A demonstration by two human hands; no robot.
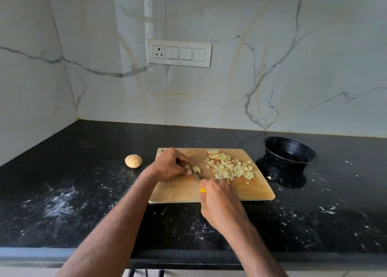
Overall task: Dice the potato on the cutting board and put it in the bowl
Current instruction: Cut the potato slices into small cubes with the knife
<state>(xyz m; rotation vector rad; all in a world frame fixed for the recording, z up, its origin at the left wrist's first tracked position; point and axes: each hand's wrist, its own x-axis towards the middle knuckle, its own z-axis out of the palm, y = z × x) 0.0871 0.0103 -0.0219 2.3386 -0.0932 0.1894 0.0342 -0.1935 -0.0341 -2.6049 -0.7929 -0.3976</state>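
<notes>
While my left hand (170,165) is pinning potato slices (195,169), my right hand (217,203) is gripping the knife (194,173); diced pieces (233,170) are lying at three o'clock.

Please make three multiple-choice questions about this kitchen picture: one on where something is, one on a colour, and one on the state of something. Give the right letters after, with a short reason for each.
1. Where does the whole potato lie?
A. in the bowl
B. on the counter, left of the cutting board
C. on the cutting board

2. What colour is the knife handle?
A. yellow
B. red
C. black

3. What is in the bowl now?
A. all the diced potato
B. water
C. no potato that can be seen

Answers:
1 B, it sits on the dark counter, apart from the cutting board.
2 A, a yellow end shows above the right hand.
3 C, the diced potato and the slices lie on the board, while the left hand holds a piece under the blade.
</notes>
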